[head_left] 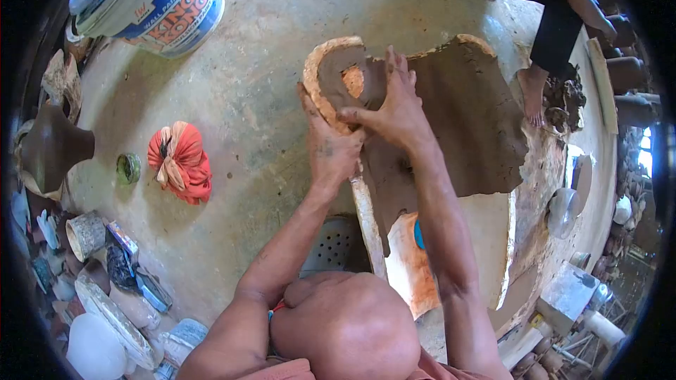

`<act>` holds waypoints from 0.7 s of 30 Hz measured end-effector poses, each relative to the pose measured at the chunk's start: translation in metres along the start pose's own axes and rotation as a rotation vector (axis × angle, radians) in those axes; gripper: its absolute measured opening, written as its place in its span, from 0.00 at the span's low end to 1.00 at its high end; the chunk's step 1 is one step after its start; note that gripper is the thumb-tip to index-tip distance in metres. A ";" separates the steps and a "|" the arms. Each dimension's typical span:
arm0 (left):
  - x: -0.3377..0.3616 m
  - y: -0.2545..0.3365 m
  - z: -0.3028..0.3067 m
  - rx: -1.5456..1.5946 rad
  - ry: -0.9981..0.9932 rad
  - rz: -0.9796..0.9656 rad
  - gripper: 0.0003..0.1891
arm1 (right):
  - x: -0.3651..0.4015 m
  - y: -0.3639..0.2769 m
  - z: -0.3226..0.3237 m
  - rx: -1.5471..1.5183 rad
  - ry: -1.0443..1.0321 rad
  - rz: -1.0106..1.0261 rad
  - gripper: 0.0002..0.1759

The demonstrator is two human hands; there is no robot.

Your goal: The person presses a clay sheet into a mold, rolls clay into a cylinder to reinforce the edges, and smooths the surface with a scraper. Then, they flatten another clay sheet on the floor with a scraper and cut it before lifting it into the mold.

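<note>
A pale, curved mould piece (311,63) with a chipped rim is lined with dark wet clay (338,63). An orange-brown patch (353,81) shows through the clay. My left hand (329,151) grips the mould's lower left rim from outside, its fingers partly hidden behind it. My right hand (398,109) has its fingers spread, the thumb on the clay by the rim and the other fingertips over the clay's right side. Right of it lies a broad dark clay sheet (468,119) with ragged edges. Below, a larger pale mould (486,229) is partly covered by clay.
A paint bucket (172,17) stands upper left. A tied red cloth bundle (182,165) and a small green jar (128,168) sit on the floor. Another person's bare foot (533,95) is beside a dark clay heap (565,102). A perforated grey seat (336,243) is below me.
</note>
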State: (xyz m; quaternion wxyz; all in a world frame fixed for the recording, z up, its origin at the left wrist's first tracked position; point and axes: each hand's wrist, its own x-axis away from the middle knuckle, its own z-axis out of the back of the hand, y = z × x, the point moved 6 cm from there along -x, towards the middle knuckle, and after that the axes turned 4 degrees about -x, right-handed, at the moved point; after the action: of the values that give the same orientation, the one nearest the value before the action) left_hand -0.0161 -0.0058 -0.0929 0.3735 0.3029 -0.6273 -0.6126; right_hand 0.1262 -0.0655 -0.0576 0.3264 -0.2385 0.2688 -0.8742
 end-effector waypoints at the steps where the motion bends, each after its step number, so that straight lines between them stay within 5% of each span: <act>1: -0.002 0.001 -0.002 0.154 -0.036 -0.010 0.71 | 0.002 -0.001 0.005 0.002 0.018 0.002 0.86; 3: -0.002 0.001 0.000 0.235 -0.107 0.044 0.73 | 0.020 -0.009 0.019 -0.087 0.227 0.290 0.81; 4: -0.008 0.006 0.004 0.044 -0.077 0.012 0.74 | 0.033 -0.003 0.037 -0.226 0.378 0.371 0.68; 5: -0.011 0.009 0.006 -0.150 -0.057 -0.016 0.75 | 0.044 0.011 0.048 -0.216 0.384 0.327 0.68; 8: -0.023 0.001 0.008 0.005 -0.096 0.072 0.76 | 0.090 0.076 0.087 -0.106 0.601 0.079 0.43; 11: -0.030 -0.008 0.005 0.170 -0.127 -0.036 0.75 | 0.144 0.158 0.095 -0.036 0.688 -0.013 0.35; 14: -0.034 -0.009 0.013 -0.076 -0.129 -0.066 0.74 | 0.213 0.204 0.096 -0.165 0.750 -0.311 0.26; 16: -0.034 -0.004 0.012 -0.056 -0.129 -0.102 0.71 | 0.253 0.225 0.081 -0.128 0.719 -0.432 0.20; 21: -0.029 0.020 0.018 -0.061 -0.084 -0.269 0.65 | 0.297 0.213 -0.016 0.101 0.174 -0.435 0.25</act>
State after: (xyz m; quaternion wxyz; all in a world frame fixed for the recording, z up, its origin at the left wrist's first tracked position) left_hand -0.0142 0.0301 -0.0749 0.2705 0.3466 -0.5773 -0.6881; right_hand 0.0108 -0.4051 -0.1312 0.1175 -0.1980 0.1940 -0.9536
